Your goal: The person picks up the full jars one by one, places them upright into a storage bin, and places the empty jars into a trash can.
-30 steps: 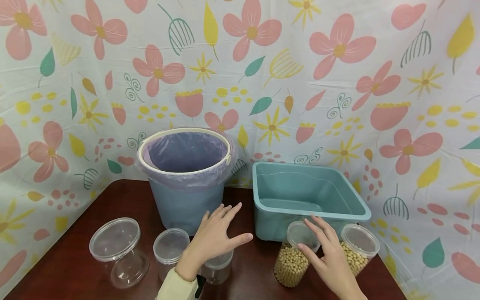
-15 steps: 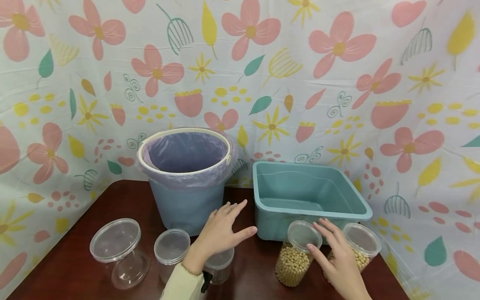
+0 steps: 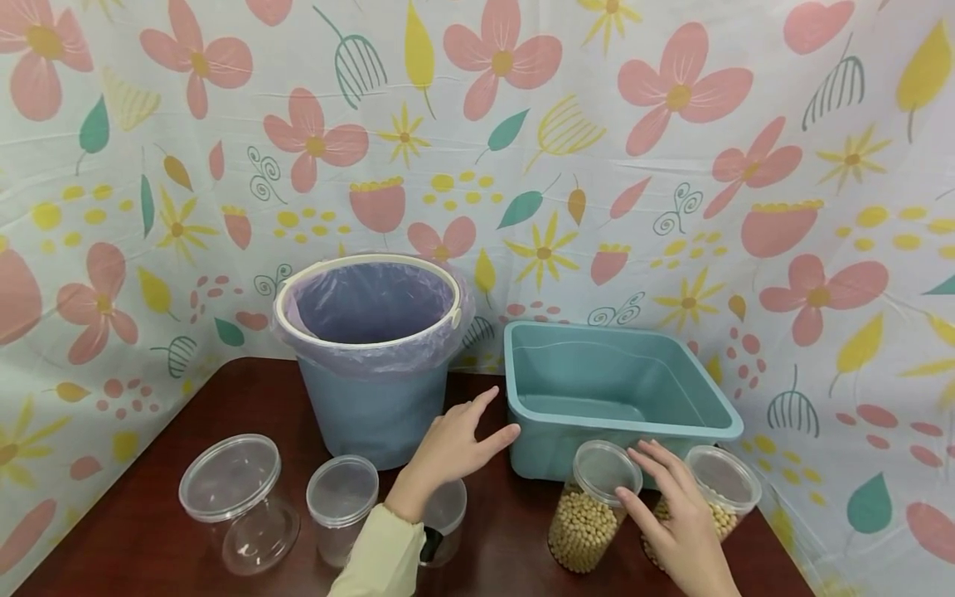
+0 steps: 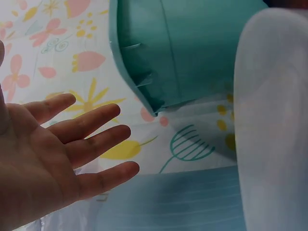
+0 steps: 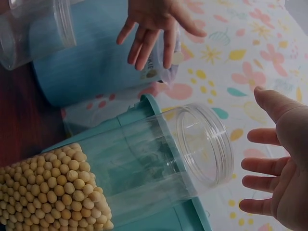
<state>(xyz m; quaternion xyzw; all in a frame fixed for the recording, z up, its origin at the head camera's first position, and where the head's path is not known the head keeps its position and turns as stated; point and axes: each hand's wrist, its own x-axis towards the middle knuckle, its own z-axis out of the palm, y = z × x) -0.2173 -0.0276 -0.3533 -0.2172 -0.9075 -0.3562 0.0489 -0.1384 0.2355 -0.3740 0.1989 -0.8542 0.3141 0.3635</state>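
My left hand (image 3: 451, 448) is held over the table in front of the bucket, fingers spread and palm bare in the left wrist view. Below its wrist stands a small clear lidded jar (image 3: 445, 518). My right hand (image 3: 675, 518) hovers just right of a tall clear jar (image 3: 589, 518) partly filled with soybeans (image 5: 53, 190), its thumb near the lid (image 3: 608, 470). In the right wrist view a gap shows between the fingertips and that lid. A second soybean jar (image 3: 724, 485) stands behind the right hand, partly hidden by it.
A blue bucket (image 3: 366, 414) with a purple liner stands at back left. Beside it sits a teal rectangular tub (image 3: 548, 444). Two more clear jars stand at left, a wide one (image 3: 231, 481) and a smaller one (image 3: 341, 497). Floral cloth (image 3: 477, 124) hangs behind the dark table (image 3: 149, 514).
My left hand has shifted right and slightly up, uncovering more of the small jar below it. The right hand has drifted right, away from the front soybean jar's lid. The jars stay put.
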